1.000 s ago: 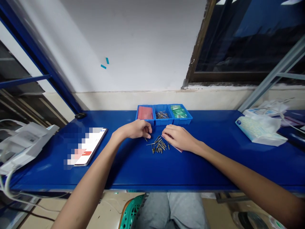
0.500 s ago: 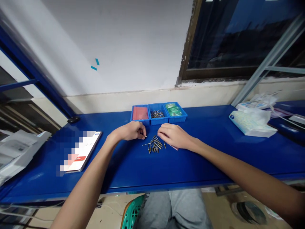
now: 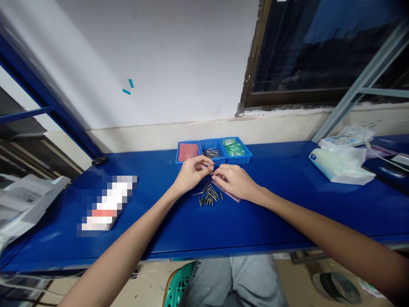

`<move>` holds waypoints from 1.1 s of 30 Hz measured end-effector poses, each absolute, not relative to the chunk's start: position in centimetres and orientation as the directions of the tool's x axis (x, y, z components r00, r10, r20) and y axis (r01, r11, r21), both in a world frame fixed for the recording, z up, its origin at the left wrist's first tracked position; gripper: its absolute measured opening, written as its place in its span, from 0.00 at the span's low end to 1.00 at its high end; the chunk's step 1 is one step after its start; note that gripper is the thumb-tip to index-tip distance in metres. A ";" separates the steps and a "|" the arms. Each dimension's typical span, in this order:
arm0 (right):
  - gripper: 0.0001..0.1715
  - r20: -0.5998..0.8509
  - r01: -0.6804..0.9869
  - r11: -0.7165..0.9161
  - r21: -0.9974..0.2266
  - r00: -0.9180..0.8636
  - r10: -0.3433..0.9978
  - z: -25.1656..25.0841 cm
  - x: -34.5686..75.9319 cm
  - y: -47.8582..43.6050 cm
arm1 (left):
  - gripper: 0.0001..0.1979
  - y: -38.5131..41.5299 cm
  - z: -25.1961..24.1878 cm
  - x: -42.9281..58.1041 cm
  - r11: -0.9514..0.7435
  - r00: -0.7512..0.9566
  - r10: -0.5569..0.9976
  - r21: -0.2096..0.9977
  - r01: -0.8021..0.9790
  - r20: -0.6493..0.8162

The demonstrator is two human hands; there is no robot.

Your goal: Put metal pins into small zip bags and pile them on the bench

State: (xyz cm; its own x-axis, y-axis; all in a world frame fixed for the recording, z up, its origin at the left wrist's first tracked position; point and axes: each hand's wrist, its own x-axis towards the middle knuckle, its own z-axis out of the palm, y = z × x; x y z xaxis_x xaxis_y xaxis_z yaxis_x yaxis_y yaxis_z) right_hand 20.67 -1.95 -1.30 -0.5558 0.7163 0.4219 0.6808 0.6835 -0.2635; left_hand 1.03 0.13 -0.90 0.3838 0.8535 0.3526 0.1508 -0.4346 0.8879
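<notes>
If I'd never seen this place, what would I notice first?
Probably the left hand and right hand, close together over the bright blue table. Nearer the person lies a little pile of metal pins, and behind the hands three blue bins stand in a row.

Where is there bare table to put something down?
Bare tabletop lies between the right hand and the tissue pack, and between the metal pins and the front edge. It is crowded between the pins and blue bins, where the left hand is beside the right.

Dark window [image 3: 319, 47], tissue pack [image 3: 340, 167] at right, two teal strips [image 3: 126, 91] on pale wall [image 3: 182, 64]
</notes>
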 end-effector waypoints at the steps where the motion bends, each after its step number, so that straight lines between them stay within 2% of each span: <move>1: 0.14 0.422 0.689 0.677 -0.258 -0.551 0.720 -1.3 20.7 -1.9 | 0.08 0.1 -1.1 1.2 -0.434 0.366 0.861 0.886 0.164 0.354; 14: 0.12 0.402 0.726 0.626 -0.285 -0.502 0.766 -1.1 20.7 -1.9 | 0.07 -0.2 -1.5 1.3 -0.571 0.370 0.816 0.716 0.402 0.444; 29: 0.12 0.418 0.721 0.618 -0.313 -0.479 0.771 -1.1 20.8 -1.7 | 0.07 -0.5 -1.2 1.0 -0.646 0.414 0.763 0.592 0.481 0.496; 33: 0.11 0.407 0.723 0.609 -0.327 -0.474 0.781 -1.0 20.8 -1.7 | 0.07 -0.4 -1.2 0.9 -0.684 0.431 0.728 0.525 0.506 0.533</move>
State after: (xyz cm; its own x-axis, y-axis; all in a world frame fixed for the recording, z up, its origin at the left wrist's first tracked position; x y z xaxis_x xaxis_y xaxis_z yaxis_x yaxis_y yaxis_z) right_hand 20.80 -1.71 -1.00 -0.4736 0.7809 0.4074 0.7225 0.6089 -0.3274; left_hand 0.87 -0.41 -1.18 0.4312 0.7277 0.5334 0.5061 -0.6845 0.5247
